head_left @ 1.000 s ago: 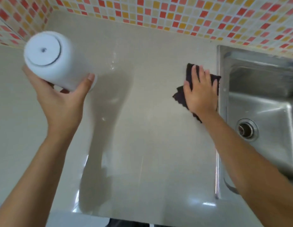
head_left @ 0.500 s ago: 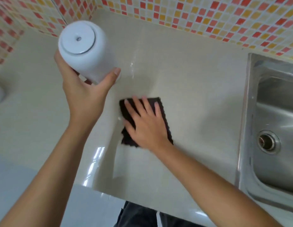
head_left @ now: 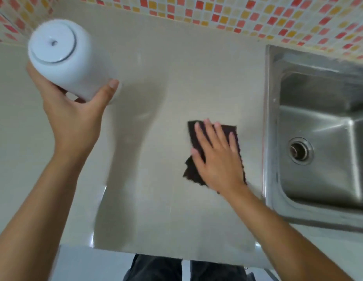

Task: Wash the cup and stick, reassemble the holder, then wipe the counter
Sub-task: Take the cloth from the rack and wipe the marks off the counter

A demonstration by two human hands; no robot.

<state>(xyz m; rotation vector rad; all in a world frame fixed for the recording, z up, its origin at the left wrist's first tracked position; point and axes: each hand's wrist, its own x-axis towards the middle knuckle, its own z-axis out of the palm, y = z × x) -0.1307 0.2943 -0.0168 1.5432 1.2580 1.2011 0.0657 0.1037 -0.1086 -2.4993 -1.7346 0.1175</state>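
Observation:
My left hand [head_left: 73, 118] grips a white cylindrical holder [head_left: 65, 57] and keeps it lifted above the beige counter [head_left: 156, 209] at the upper left, its round cap with a small centre hole facing me. My right hand [head_left: 217, 159] lies flat with straight fingers on a dark cloth [head_left: 233, 132], pressing it onto the counter just left of the sink. The cloth's edges show around my fingers and palm. No stick is in view.
A stainless steel sink [head_left: 318, 138] with a round drain [head_left: 300, 151] fills the right side. A wall of red, orange and yellow mosaic tiles [head_left: 257, 15] runs along the back. The counter's front edge is near my legs at the bottom.
My right hand has slid the cloth to the right, from the middle of the counter toward the sink. My left hand still holds the white holder up.

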